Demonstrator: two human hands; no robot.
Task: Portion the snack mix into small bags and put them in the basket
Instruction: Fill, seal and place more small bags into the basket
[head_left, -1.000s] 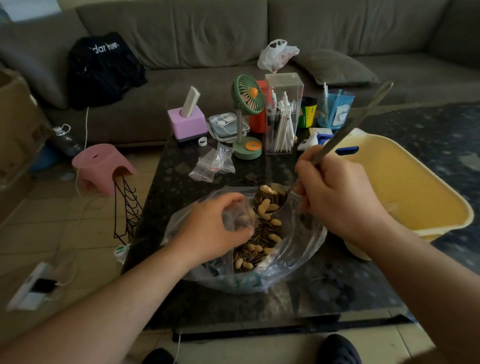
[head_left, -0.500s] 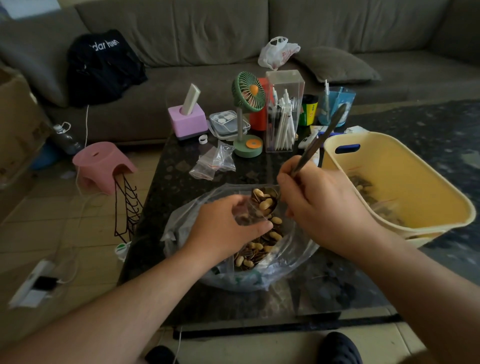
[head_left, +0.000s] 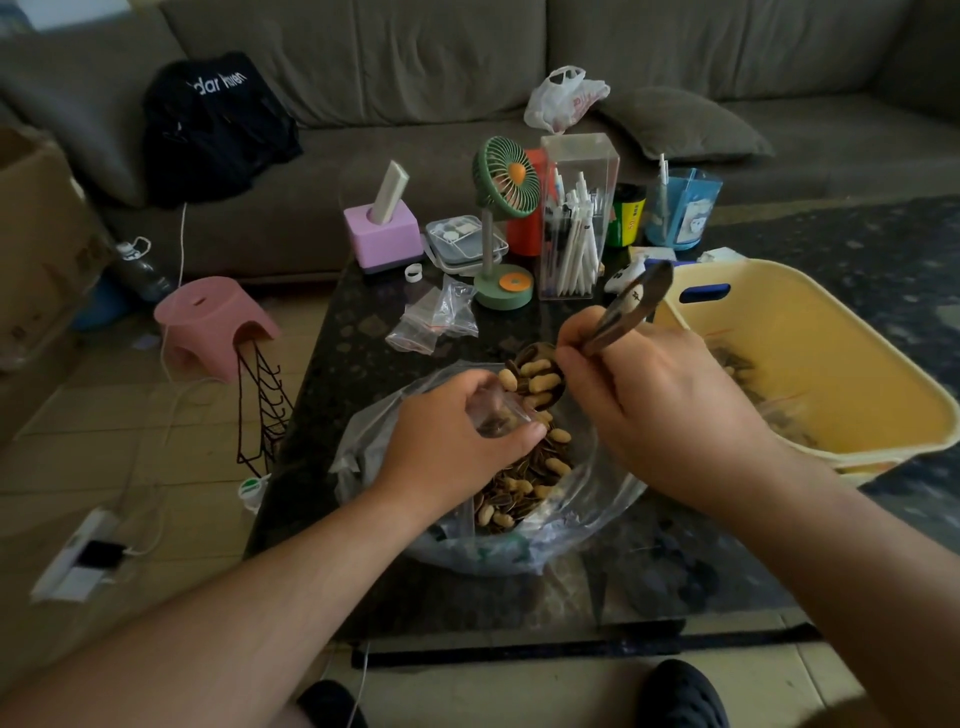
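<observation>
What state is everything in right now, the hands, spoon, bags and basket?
left hand: holds the small bag open.
small bag: partly filled, mouth toward the spoon.
right hand: grips the spoon handle.
spoon: loaded with snack mix, tipped at the bag's mouth.
large bag: open, snack mix inside.
basket: holds some filled bags.
spare bags: empty, on the table.

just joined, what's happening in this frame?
A person is portioning snack mix at a dark table. The left hand holds a small clear bag open over the big bag of peanuts and seeds. The right hand grips a spoon loaded with mix, tipped at the small bag's mouth. Some filled bags already lie in the yellow basket; spare empty bags sit farther back.
</observation>
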